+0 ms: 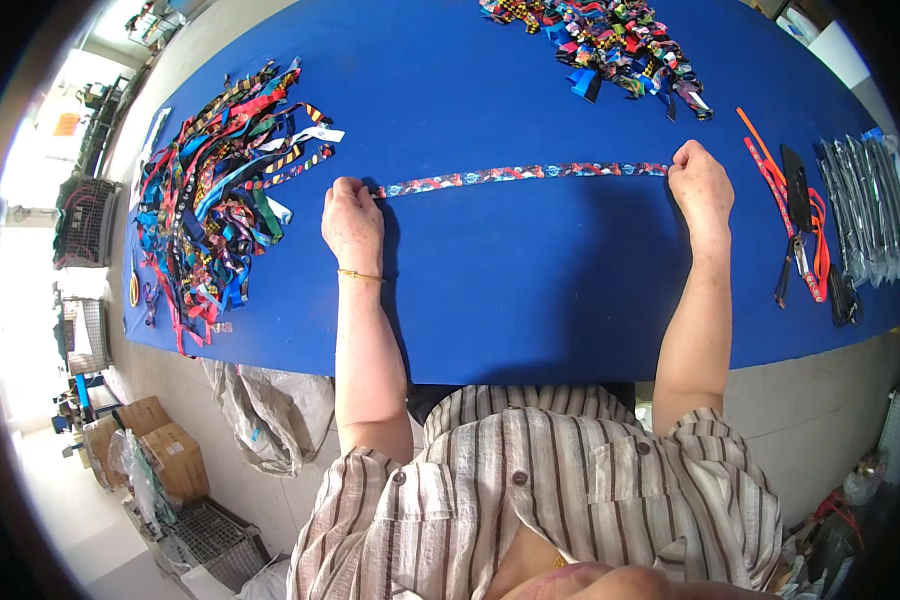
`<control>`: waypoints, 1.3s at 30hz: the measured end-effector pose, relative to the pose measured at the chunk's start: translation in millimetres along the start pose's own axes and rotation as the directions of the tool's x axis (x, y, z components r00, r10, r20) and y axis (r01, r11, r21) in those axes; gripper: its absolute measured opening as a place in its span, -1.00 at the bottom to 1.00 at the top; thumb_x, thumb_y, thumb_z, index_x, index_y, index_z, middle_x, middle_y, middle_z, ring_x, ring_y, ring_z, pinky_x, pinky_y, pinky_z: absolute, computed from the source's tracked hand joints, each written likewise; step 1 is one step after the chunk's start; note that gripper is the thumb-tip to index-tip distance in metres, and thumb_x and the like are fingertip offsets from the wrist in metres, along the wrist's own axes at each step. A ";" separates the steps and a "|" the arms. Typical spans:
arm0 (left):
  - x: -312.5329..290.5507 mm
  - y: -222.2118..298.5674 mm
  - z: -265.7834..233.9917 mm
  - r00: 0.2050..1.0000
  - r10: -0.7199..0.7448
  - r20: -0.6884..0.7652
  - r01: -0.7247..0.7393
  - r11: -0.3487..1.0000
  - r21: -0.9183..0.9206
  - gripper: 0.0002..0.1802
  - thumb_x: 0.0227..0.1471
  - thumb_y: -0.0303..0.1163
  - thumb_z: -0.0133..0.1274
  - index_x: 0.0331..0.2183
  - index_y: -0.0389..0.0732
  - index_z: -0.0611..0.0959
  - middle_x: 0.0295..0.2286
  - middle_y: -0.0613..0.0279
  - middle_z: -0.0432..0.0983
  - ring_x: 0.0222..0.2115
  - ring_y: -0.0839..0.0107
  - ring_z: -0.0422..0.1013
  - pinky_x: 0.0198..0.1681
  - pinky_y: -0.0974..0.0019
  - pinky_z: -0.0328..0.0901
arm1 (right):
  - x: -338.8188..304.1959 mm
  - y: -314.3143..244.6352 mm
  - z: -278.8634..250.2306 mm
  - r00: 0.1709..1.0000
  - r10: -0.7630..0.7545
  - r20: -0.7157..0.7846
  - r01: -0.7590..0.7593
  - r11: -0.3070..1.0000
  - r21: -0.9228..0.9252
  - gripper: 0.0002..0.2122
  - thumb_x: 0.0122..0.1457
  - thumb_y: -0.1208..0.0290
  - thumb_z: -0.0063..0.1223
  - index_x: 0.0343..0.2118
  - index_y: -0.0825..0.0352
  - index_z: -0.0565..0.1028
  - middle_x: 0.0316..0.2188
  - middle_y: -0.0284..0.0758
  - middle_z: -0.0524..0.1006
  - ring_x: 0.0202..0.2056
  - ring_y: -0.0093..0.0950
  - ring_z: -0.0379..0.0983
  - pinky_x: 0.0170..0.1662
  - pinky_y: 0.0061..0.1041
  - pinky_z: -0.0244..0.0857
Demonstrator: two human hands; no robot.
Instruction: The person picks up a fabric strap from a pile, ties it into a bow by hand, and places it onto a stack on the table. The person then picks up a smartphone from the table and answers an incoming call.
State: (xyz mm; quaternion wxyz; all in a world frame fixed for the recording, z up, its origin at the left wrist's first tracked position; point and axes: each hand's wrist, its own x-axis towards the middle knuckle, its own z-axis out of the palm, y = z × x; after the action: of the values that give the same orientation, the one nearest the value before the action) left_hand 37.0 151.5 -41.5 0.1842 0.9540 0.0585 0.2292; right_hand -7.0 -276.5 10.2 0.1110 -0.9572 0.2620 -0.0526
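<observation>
A narrow printed ribbon strap (510, 174), patterned in red, blue and white, is stretched taut across the middle of the blue table. Its left end is pinched in my left hand (352, 218), which is closed, with a thin gold bracelet at the wrist. The other end disappears into my right hand (703, 185), also closed, a little higher up. Both forearms come straight up from the near table edge. Left of my left hand lies a tangled heap of multicoloured straps (210, 200).
A second heap of colourful straps (620, 45) lies at the far side of the blue table (530, 290). To the right are red and orange lanyards (773, 180) with black parts, beside a stack of clear-wrapped dark packs (867, 205). Cardboard boxes (173, 460) stand on the floor.
</observation>
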 end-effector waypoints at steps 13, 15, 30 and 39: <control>-7.8 48.0 -22.4 0.985 -0.107 0.137 0.070 0.966 0.249 -0.41 -0.01 0.15 0.21 -0.26 -0.23 0.60 -0.31 -0.04 0.56 -0.30 0.01 0.55 -0.23 0.09 0.45 | -17.7 -23.9 -5.2 0.998 -0.069 0.014 0.070 0.983 -0.172 -0.49 0.12 -0.11 0.18 -0.17 0.32 0.52 -0.27 -0.17 0.58 -0.24 -0.21 0.59 -0.25 -0.24 0.48; -7.3 44.1 -20.4 0.987 -0.092 0.131 0.057 0.967 0.247 -0.37 -0.07 0.19 0.25 -0.29 -0.23 0.56 -0.30 -0.05 0.50 -0.34 0.02 0.55 -0.30 0.11 0.47 | -15.2 -24.3 -4.7 0.998 -0.054 0.038 0.059 0.987 -0.150 -0.49 0.10 -0.10 0.21 -0.14 0.32 0.50 -0.23 -0.18 0.56 -0.23 -0.21 0.59 -0.25 -0.24 0.48; -12.9 47.6 8.1 0.977 0.155 0.143 -0.155 0.988 -0.011 -0.85 0.13 -0.33 0.07 -0.30 -0.21 0.57 -0.32 0.01 0.55 -0.30 -0.01 0.50 -0.26 0.04 0.41 | -20.7 -35.1 32.7 0.951 -0.290 -0.109 0.298 0.952 0.064 -0.81 0.18 0.37 0.09 -0.18 0.32 0.49 -0.37 -0.14 0.62 -0.29 -0.16 0.59 -0.25 -0.19 0.46; -17.7 65.9 -1.4 0.973 0.135 0.189 -0.153 0.984 0.087 -0.51 0.10 0.06 0.14 -0.33 -0.24 0.51 -0.31 -0.02 0.48 -0.37 0.00 0.53 -0.36 0.08 0.45 | -29.6 -54.1 21.8 0.980 -0.199 0.004 0.198 0.979 0.044 -0.52 0.09 -0.06 0.23 -0.24 0.34 0.46 -0.31 -0.17 0.61 -0.29 -0.20 0.58 -0.24 -0.26 0.42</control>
State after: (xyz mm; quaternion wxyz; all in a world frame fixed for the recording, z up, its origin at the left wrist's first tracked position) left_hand 22.4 87.5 -22.7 0.1234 0.9807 -0.0164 0.1506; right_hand -2.4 -211.9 0.8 0.1270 -0.9762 0.1635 -0.0652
